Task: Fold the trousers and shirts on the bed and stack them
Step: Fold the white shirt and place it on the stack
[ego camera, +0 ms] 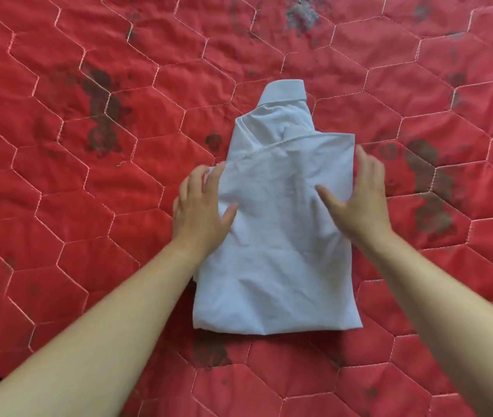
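Shirt (281, 236) lies mid-quilt (88, 176), collar (284, 90) far end, sides folded in. Left hand (200, 212) and right hand (359, 200) flank it, fingers spread, gripping nothing; likely flattening and squaring edges before next fold.

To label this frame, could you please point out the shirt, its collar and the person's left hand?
shirt (278, 251), head view, middle of the folded body.
collar (284, 91), head view, band at the far end.
left hand (200, 212), head view, back of the hand.
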Available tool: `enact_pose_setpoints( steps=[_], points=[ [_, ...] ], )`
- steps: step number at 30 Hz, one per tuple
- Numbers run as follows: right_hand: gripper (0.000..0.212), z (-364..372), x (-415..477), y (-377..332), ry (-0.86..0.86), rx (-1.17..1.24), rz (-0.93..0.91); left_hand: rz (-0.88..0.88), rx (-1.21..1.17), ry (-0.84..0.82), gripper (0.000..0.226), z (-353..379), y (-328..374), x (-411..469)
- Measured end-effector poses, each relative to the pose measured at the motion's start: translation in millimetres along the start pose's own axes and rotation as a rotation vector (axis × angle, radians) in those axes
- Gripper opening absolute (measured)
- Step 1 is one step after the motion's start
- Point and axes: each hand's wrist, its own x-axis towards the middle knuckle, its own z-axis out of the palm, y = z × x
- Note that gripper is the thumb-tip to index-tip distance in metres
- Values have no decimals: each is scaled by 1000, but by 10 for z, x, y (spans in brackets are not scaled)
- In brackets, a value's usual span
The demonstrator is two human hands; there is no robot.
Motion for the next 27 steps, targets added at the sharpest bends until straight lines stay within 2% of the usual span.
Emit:
enact_pose_setpoints(
  steps=[3,6,8,9,11,13,15,17,18,20,21,23,25,27],
  points=[
    [96,1,544,-168,-148,-72,-53,99,85,-54,61,-74,110,515],
    [96,-55,856,-187,-333,-135,-44,113,153,-238,45,-83,65,716],
    [78,-134,895,-167,-315,-169,-54,102,105,-327,39,-107,-7,712],
    [62,-172,872,-165,-279,-161,-68,112,70,-338,34,-130,-39,690],
    [27,-237,790,-190,-231,-132,-92,172,21,-316,22,-206,-71,628],
    [14,-316,758,-266,-231,-135,-102,228,-10,-263,19,-302,-78,579],
    [13,-404,845,-390,-204,-156,-162,232,-48,-169,19,-412,-51,601],
    [16,-453,1011,-535,-107,-157,-224,194,-79,-36,18,-513,-13,720],
    [22,-447,1093,-609,-60,-171,-236,167,-67,18,19,-549,2,804],
    [43,-361,1170,-725,-41,-249,-214,124,60,77,37,-574,53,937],
    [52,-289,1142,-763,-66,-302,-212,123,135,80,47,-558,89,953],
    [55,-95,938,-762,-114,-384,-286,186,219,67,54,-471,184,867],
    [48,85,587,-647,-205,-406,-376,264,240,-15,47,-305,262,634],
    [43,161,210,-460,-315,-430,-404,282,262,-178,40,-131,264,311]
  ],
)
